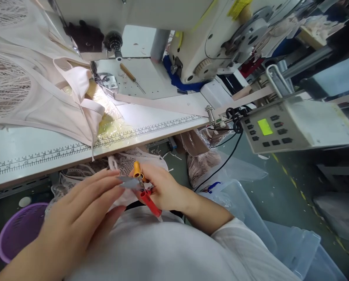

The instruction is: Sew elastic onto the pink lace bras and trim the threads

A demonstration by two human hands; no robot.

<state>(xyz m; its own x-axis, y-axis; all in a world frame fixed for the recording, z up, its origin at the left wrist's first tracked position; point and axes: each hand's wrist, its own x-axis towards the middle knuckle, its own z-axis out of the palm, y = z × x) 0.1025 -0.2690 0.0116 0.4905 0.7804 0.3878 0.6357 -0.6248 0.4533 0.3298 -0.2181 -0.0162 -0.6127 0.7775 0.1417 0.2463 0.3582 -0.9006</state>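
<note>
Low in front of my body, my right hand [164,187] is closed around a pair of scissors [131,182] with yellow and red handle parts. Their grey blades point left and meet the fingertips of my left hand [83,210]. My left fingers lie long and close together, bent toward the thumb, with pale fabric showing between them. A pale looped fabric strip [112,163] sticks up past these fingertips; its lower part is hidden. Behind both hands, pale lace fabric [139,155] hangs below the table edge.
A sewing machine [188,47] stands over the white table with a printed ruler [151,128]. A beige lace garment [45,89] lies at left, a wooden-handled awl [130,76] by the needle area. A control box [280,128], clear bins [244,207] and a purple basket [22,230] surround me.
</note>
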